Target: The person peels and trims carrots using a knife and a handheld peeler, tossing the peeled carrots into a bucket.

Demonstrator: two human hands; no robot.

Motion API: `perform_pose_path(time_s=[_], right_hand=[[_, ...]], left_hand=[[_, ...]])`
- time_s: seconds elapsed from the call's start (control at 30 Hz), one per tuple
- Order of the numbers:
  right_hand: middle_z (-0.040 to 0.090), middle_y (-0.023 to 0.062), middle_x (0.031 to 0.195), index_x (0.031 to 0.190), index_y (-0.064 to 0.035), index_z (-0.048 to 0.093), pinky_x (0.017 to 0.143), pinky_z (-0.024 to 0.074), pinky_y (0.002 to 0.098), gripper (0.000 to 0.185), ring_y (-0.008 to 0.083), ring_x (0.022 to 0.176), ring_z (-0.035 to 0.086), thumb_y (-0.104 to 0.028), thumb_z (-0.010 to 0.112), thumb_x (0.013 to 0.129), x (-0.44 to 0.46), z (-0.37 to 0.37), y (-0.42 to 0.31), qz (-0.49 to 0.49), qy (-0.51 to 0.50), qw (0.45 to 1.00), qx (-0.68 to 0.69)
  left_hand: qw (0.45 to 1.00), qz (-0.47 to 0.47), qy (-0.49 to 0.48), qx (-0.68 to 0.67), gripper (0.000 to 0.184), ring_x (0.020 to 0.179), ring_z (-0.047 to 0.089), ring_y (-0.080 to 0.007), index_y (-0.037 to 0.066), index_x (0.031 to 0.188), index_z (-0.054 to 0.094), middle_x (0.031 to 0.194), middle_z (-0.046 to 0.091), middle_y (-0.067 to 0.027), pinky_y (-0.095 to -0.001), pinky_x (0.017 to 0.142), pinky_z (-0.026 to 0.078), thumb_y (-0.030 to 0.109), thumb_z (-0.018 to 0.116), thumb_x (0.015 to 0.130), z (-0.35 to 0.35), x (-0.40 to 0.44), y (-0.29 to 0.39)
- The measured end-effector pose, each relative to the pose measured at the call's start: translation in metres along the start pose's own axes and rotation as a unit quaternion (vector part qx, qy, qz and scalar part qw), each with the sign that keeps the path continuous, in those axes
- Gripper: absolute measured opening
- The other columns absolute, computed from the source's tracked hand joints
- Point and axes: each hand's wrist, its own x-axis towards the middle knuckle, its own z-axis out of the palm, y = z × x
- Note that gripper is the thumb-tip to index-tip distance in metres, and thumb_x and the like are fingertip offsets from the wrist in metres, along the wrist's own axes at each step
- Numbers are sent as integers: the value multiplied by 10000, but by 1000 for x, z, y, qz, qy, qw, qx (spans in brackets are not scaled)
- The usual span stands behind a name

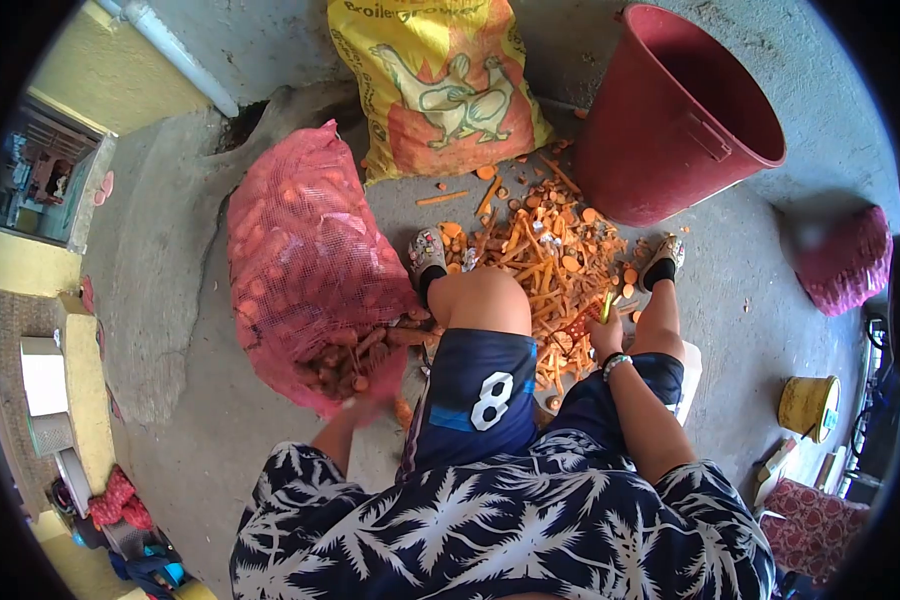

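Note:
A red mesh sack [300, 230] full of carrots lies on its side at my left, its mouth toward me with several carrots [345, 368] showing. My left hand [358, 408] is at the sack's lower edge, smeared by motion, so its fingers cannot be made out. Between my legs my right hand [604, 338] is closed on a tool with a yellow-green handle [606, 306]; its working end is hidden. Below and around that hand spreads a heap of carrot peelings and cut ends [535, 255] on the floor.
A yellow and orange feed sack [455, 100] stands against the wall. To its right a large dark red bin [640, 130] leans over the peelings. Farther right are a purple sack [850, 262] and a yellow bucket [808, 408]. My shoes flank the heap.

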Motion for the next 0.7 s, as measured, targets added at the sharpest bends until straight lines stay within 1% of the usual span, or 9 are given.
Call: perform_pose_path(time_s=[0.07, 0.2, 0.23, 0.27, 0.3, 0.37, 0.47, 0.6, 0.7], right_hand=[[557, 60, 777, 989, -29, 480, 585, 425, 268, 296, 151, 725, 538, -31, 629, 733, 4, 1, 2, 28, 4, 997, -77], [575, 45, 820, 1089, -2, 503, 586, 425, 258, 364, 125, 696, 538, 58, 565, 735, -27, 1, -53, -10, 11, 998, -62], [583, 56, 839, 1100, 4, 494, 608, 442, 263, 379, 136, 721, 555, 55, 565, 732, -28, -2, -58, 17, -13, 1000, -18], [588, 61, 855, 1109, 5, 487, 629, 457, 269, 400, 146, 738, 569, 65, 555, 719, 1, 1, -6, -45, -9, 999, -8], [589, 61, 857, 1108, 3, 487, 631, 460, 271, 398, 148, 738, 571, 66, 557, 720, -3, -5, -14, -34, -12, 999, 0], [546, 43, 773, 1026, 3, 510, 592, 425, 284, 313, 139, 668, 508, -2, 622, 733, -15, -10, -40, -37, -16, 995, 88], [552, 42, 789, 1029, 6, 505, 597, 424, 278, 332, 130, 677, 508, -7, 650, 731, -26, -21, -71, -22, -12, 998, 55], [543, 40, 790, 1060, 3, 493, 595, 419, 274, 362, 127, 680, 492, -2, 649, 733, -23, -22, -42, -58, -9, 997, 59], [579, 73, 830, 1092, 7, 487, 622, 436, 277, 392, 136, 717, 537, -24, 643, 734, -27, -35, -36, -2, -7, 999, 32]], left_hand=[[923, -57, 173, 340, 648, 1219, 398, -335, 54, 1253, 463, 1289, 430, -236, -426, 943, 378, 467, 593, 770, 44, -87, 45], [903, 50, 265, 335, 611, 1015, 568, -339, 6, 1124, 529, 1094, 574, -233, -424, 827, 467, 470, 602, 734, 59, -36, 20], [931, 6, 297, 212, 573, 985, 575, -352, 8, 1112, 519, 1073, 579, -233, -434, 821, 469, 418, 620, 725, 55, -14, 5], [942, -38, 323, 84, 538, 956, 583, -365, 11, 1100, 510, 1053, 584, -232, -444, 815, 471, 365, 638, 716, 52, 6, -11], [942, -37, 322, 85, 538, 956, 583, -365, 11, 1100, 510, 1053, 584, -232, -444, 815, 471, 365, 638, 716, 53, 25, -37], [850, 68, 502, 143, 233, 799, 618, -234, 4, 991, 598, 896, 637, -102, -381, 688, 494, 142, 535, 814, 55, 47, -81], [863, 79, 482, 131, 268, 822, 614, -254, 17, 1009, 579, 907, 631, -120, -391, 700, 493, 170, 563, 790, 42, -1, -40], [892, 81, 436, 88, 363, 870, 606, -293, 43, 1044, 541, 928, 619, -156, -410, 725, 490, 226, 619, 740, 46, -27, -17], [908, 80, 408, 58, 446, 906, 600, -322, 63, 1070, 513, 944, 610, -184, -424, 743, 488, 268, 661, 704, 38, -44, 9]])
